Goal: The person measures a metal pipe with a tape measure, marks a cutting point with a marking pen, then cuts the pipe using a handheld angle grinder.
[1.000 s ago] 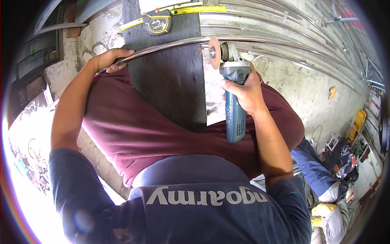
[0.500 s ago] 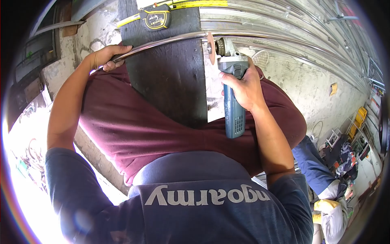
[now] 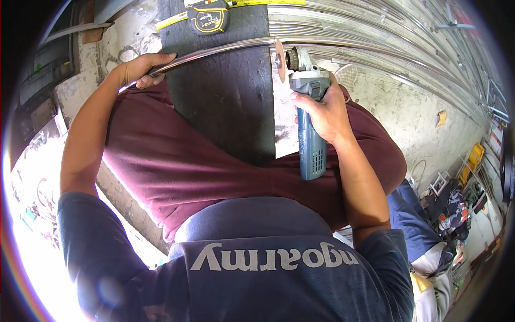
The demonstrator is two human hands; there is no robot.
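My left hand (image 3: 144, 70) is wrapped round a shiny metal tube (image 3: 220, 50) near its left end, thumb along the top. The tube lies across a dark board (image 3: 225, 102) between my legs and runs on to the right. In my right hand (image 3: 326, 111) is a blue angle grinder (image 3: 311, 134), held by its body with the head pointing away from me. Its thin reddish cutting disc (image 3: 280, 61) stands upright at the tube, just past the board's right edge, and overlaps it in this view.
A black and yellow tape measure (image 3: 209, 19) sits on the board's far end. Long metal tubes (image 3: 365, 21) lie over the floor at the far right. Someone in blue trousers (image 3: 410, 220) is close behind my right side, near piled tools and a yellow object (image 3: 474, 156).
The view has shifted slightly, with board, tape measure and tube a little higher in it. Both hands keep their grips, and the disc stays at the same place along the tube.
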